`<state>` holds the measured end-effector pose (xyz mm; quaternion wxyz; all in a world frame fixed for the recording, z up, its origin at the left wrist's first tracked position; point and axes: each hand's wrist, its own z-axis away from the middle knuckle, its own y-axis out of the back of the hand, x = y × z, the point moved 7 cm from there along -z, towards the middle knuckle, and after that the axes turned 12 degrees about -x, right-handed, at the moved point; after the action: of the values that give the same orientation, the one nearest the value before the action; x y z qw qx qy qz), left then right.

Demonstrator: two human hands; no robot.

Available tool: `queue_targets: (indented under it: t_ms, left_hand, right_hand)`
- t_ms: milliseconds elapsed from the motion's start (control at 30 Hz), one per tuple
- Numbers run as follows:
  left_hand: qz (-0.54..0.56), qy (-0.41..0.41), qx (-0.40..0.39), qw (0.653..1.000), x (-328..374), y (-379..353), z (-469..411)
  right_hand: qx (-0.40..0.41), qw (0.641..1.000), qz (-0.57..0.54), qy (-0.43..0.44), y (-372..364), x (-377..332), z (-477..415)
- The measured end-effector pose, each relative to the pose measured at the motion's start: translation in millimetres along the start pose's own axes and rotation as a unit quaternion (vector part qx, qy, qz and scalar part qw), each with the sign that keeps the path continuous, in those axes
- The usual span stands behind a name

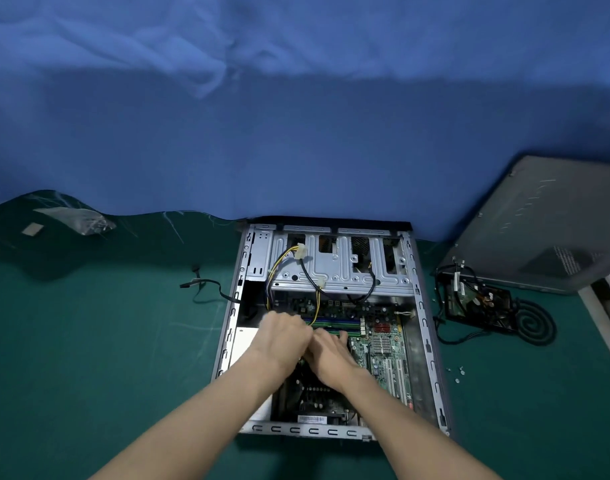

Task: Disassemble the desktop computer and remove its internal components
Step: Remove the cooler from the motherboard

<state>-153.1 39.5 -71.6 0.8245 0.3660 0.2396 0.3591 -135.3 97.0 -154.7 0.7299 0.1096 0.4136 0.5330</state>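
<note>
Grip: the left hand [283, 337] is blurred, so whether it holds anything cannot be told. The right hand [331, 355] touches it, fingers apparently flat and holding nothing. Both work at the memory slots [338, 325] of the motherboard [383, 344], inside the open case [426, 327] lying on the tabletop [106, 341]. Step in hand, probably: memory removal. The next move calls for releasing the slot end latches, then lifting straight out.
</note>
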Motion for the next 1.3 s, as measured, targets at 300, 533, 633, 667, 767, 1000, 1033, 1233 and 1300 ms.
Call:
queue_targets:
  t_ms: [300,533,633,667,767,1000,1033,1233,1300]
  left_hand:
    - [0.241,0.14,-0.122,0.953,-18.9,-23.9,12.2]
    - [0.068,0.041,-0.036,0.996,4.0,-13.0,6.2]
    - [0.304,0.177,-0.094,0.931,-14.0,-23.7,2.3]
    - [0.375,0.199,-0.111,0.899,-16.2,-29.9,0.0]
    - [0.331,0.187,-0.135,0.915,-14.8,-28.0,6.3]
    - [-0.077,-0.035,0.0,0.996,16.7,-6.5,14.3]
    - [-0.05,-0.027,0.0,0.998,8.7,-3.9,12.2]
    - [0.306,0.12,-0.13,0.935,-34.9,-21.9,8.4]
    - [0.52,0.154,-0.166,0.824,-41.2,-39.8,10.8]
  right_hand:
    - [0.023,0.996,0.088,0.019,-7.6,-3.2,-1.5]
    - [0.003,0.998,0.062,0.016,-10.4,1.0,-5.5]
    - [0.014,0.997,0.071,0.008,-12.8,0.1,-7.0]
    - [0.019,0.997,0.07,0.006,-12.9,-1.3,-6.6]
    - [0.008,0.997,0.074,0.01,-14.0,-4.6,-6.8]
    - [-0.031,0.999,0.015,-0.016,-8.2,0.6,-7.6]
    - [-0.031,0.999,0.018,-0.013,-7.6,0.6,-7.8]
    - [-0.023,0.999,0.043,-0.006,-5.4,-0.6,-9.6]
    - [-0.013,0.999,0.052,-0.005,-9.7,-3.0,-8.3]
